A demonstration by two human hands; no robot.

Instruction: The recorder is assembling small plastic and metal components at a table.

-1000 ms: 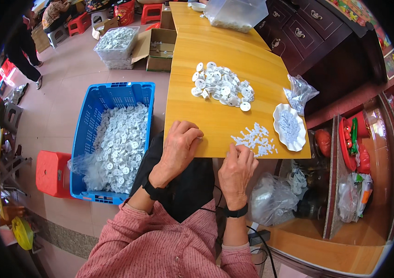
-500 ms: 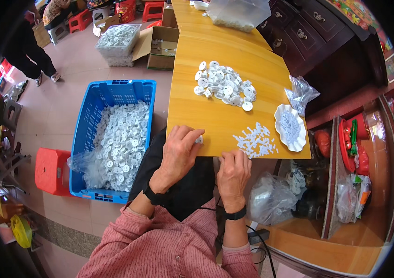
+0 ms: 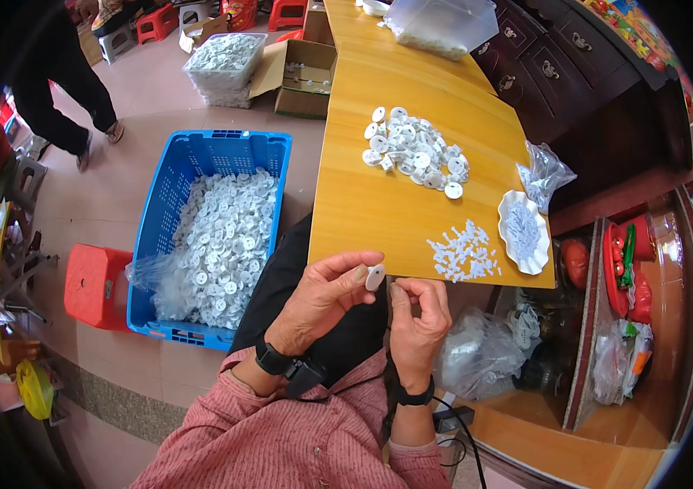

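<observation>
At the table's near edge my left hand [image 3: 322, 297] pinches a small white round plastic disc [image 3: 375, 278] between thumb and fingers, its flat face turned toward the right. Close beside it my right hand [image 3: 418, 326] has thumb and forefinger pressed together. Whatever they may hold is too small to make out. A spread of small white plastic pegs [image 3: 464, 252] lies just beyond my right hand. Farther up the yellow wooden table [image 3: 346, 212] is a heap of white discs [image 3: 415, 151], some with stems. A scalloped white dish [image 3: 512, 200] at the right holds more tiny pieces.
Left of my legs stands a blue crate [image 3: 169, 159] full of white round parts, with a red stool [image 3: 94, 285] beside it. A clear tub [image 3: 444, 28] and a plastic bag [image 3: 543, 173] rest on the table. A person in dark trousers [image 3: 69, 81] is at the far left.
My left hand has turned and lifted the disc off the table edge, bringing it near my right hand. The view has shifted, and the person at the far left has stepped.
</observation>
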